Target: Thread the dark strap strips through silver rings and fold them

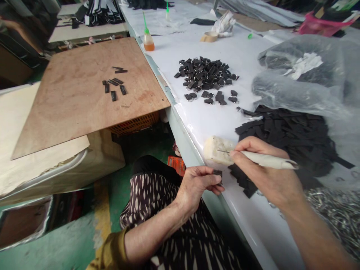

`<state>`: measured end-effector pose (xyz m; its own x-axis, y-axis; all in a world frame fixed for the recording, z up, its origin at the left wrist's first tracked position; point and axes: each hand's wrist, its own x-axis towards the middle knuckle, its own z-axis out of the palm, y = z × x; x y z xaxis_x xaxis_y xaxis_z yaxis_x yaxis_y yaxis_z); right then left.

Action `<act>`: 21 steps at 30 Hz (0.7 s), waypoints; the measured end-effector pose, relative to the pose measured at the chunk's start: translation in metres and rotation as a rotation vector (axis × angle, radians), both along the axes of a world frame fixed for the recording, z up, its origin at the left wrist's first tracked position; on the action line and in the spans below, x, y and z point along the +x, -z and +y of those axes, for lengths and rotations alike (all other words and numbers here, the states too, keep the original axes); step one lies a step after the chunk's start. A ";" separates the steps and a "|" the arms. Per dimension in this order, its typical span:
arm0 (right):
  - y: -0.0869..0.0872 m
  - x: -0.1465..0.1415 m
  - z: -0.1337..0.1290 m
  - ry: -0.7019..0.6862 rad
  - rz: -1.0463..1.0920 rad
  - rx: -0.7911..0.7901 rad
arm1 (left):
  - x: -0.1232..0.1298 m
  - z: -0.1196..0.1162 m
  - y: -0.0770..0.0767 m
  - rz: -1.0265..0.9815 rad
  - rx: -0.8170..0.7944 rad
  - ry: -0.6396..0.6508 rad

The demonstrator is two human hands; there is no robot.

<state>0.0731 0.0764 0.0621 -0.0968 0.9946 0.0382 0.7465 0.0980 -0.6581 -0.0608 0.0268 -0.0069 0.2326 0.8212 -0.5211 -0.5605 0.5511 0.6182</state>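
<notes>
Between the thumb and fingers of my left hand [198,183] is a small black strip [217,173], pinched at the table's front edge. My right hand [264,165] is closed around a white-handled tool [263,159] with a thin dark tip. That tip lies over a pale, stained block [215,150] on the white table; whether it touches cannot be made out. Right beside the right hand spreads a heap of loose black strips [292,138]. Farther back sits a pile of black folded tabs with metal rings [206,73].
Loose metal rings [334,213] lie at the right. A clear plastic bag [303,82] slumps behind the strips. At the back are a glue bottle [149,41] and a tape roll [209,36]. A wooden board [84,101] with several black pieces adjoins the table's left edge.
</notes>
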 end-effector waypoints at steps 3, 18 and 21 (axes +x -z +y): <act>-0.003 -0.001 0.000 -0.006 -0.012 0.004 | 0.000 0.000 0.000 -0.014 0.004 0.006; 0.008 -0.006 0.001 -0.110 -0.082 -0.079 | -0.002 -0.001 0.001 -0.017 0.017 0.024; 0.006 -0.008 0.001 -0.053 -0.057 -0.078 | -0.002 -0.002 0.002 -0.032 0.026 0.017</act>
<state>0.0647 0.0773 0.0566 -0.1489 0.9878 -0.0462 0.7783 0.0883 -0.6216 -0.0631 0.0252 -0.0087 0.2628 0.8304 -0.4913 -0.5712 0.5443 0.6144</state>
